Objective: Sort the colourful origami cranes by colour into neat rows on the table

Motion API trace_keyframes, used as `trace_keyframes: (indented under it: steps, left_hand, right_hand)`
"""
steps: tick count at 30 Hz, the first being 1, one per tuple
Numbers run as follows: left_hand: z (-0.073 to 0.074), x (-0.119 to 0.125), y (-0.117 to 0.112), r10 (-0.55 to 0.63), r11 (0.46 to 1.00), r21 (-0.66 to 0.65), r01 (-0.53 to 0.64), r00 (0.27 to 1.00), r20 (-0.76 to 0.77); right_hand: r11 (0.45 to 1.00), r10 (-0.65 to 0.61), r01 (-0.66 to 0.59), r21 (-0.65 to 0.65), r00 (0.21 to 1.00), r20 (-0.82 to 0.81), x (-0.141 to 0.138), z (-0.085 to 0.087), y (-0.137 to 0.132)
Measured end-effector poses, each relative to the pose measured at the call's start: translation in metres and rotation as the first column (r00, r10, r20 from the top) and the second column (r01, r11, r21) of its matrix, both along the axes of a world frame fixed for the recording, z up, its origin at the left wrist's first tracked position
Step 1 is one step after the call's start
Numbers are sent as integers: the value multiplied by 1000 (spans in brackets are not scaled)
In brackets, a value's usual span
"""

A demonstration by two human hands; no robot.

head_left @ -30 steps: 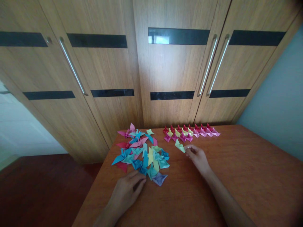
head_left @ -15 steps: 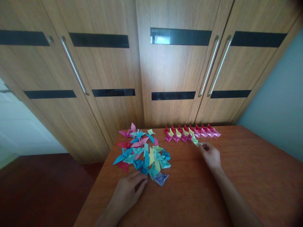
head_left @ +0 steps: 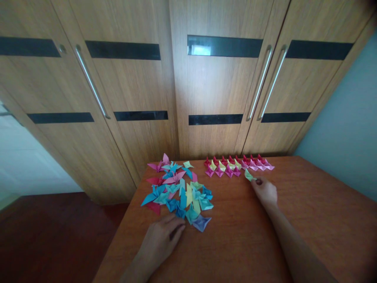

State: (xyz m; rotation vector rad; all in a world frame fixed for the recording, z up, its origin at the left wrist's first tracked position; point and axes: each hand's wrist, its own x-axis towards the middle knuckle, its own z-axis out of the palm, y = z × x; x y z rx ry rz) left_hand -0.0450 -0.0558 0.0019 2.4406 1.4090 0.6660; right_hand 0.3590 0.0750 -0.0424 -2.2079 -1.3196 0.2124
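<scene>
My right hand (head_left: 265, 192) pinches a pale green folded paper piece (head_left: 249, 175) by its near end. It is above the table, just right of rows of folded paper pieces: red ones (head_left: 223, 160) at the back, yellow ones (head_left: 221, 166) between and pink ones (head_left: 229, 171) in front. At the near edge of a mixed paper pile rests my left hand (head_left: 163, 236), its fingers curled and thumb close to the index; I see nothing held there. Nearest its fingertips lie a blue folded piece (head_left: 180, 212) and a lavender one (head_left: 202, 223). Blue and pink paper cranes (head_left: 174, 177) fill the pile's far left.
The brown wooden table (head_left: 232, 239) stands against a wood-panelled wardrobe (head_left: 212, 86) with long metal handles (head_left: 259, 82) and dark strips. The table's left edge drops to a dark red floor (head_left: 59, 232). A pale blue wall (head_left: 344, 129) is on the right.
My right hand has drawn slightly right with the pale green piece, away from the front pink row. My left hand stays almost where it was.
</scene>
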Motion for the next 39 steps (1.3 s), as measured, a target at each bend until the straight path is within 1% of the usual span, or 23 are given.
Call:
trace_keyframes:
  steps: [2,4,11,18,22,27,33,39]
  left_hand:
    - [0,0,0,-4,1000,10,4,1000,-1]
    - [0,0,-1,-6,1000,16,6,1000,2]
    - [2,-1,-2,-2,1000,14,2,1000,0]
    - [1,-1,-2,-15,998,58,15,1000,0]
    - [1,-1,-2,6,1000,31,-6,1000,-8]
    - [0,0,-1,-1,1000,9,1,1000,-4]
    - [0,-1,-1,-9,1000,18,8,1000,15]
    - [1,-1,-1,-4,1000,22,3,1000,19]
  right_hand:
    - [997,-4,5,-75,1000,17,-1,3,4]
    - [993,-3,7,-121,999,33,-2,6,7]
    - [982,-11,25,-188,997,77,-5,11,14]
    - [983,30,-6,-182,991,127,-6,11,18]
    - [980,44,-13,-200,987,152,-8,12,20]
    - [975,59,-20,-221,983,171,-10,14,19]
    - [972,52,-9,-234,983,178,-14,17,19]
    - [969,87,-34,-245,974,210,-16,19,20]
